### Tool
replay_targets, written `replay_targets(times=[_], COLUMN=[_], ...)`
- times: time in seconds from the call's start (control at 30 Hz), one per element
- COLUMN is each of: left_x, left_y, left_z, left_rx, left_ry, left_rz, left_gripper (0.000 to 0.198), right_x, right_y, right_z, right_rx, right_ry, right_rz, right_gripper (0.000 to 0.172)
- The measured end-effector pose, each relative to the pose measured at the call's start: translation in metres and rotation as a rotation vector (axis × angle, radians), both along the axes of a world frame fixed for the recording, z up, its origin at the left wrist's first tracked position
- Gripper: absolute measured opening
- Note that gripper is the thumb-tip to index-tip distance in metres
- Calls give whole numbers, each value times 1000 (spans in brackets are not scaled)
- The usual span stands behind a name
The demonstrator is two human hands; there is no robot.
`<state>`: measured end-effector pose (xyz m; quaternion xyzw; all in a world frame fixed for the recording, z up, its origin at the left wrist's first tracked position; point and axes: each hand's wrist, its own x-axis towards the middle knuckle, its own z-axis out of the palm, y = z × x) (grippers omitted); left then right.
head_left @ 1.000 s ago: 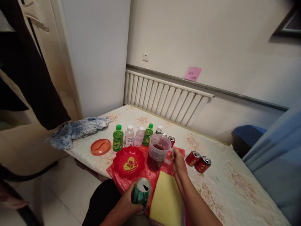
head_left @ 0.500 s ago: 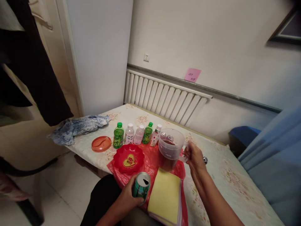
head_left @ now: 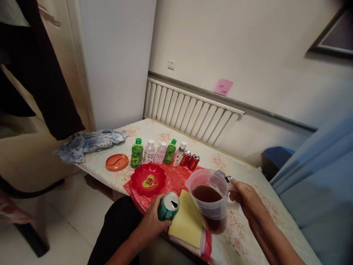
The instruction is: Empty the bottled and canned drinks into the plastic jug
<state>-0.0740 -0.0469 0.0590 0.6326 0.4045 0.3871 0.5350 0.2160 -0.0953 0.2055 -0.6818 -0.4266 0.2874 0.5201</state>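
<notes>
My left hand [head_left: 153,217] is closed around a green drink can [head_left: 168,208] whose top is open, near the table's front edge. My right hand [head_left: 245,197] grips the handle of a clear plastic measuring jug [head_left: 211,208], which is part full of dark brown liquid and slightly tilted. The jug is above a stack of yellow cloths or paper [head_left: 186,221], hiding its right part. To the left of the can lies a red scalloped plate [head_left: 138,176] with a yellow heart print. Under these things spreads a red plastic bag [head_left: 175,176].
Several bottles stand in a row behind the plate, among them a green bottle [head_left: 137,154]. Red cans [head_left: 193,162] follow at their right. An orange lid [head_left: 117,162] and a blue patterned cloth [head_left: 91,143] lie left. More cans are partly hidden behind the jug.
The jug has moved toward me and to the right in my right hand, uncovering the red cans. The green can has risen slightly in my left hand. The view has shifted a little.
</notes>
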Motion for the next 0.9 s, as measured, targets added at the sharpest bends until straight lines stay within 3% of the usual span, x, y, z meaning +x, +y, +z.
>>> replay_targets(times=[0.37,0.9], left_x=[8,13], left_y=[-7,-7], left_z=[10,10], left_rx=[44,89], left_ry=[54,108], left_rz=[-20,-44], left_gripper=[77,75], right_x=[5,11], right_y=[-30,-28], right_z=[8,12], right_rx=[-133,-202], right_ry=[-164,-428], right_rz=[165,339], right_gripper=[45,46])
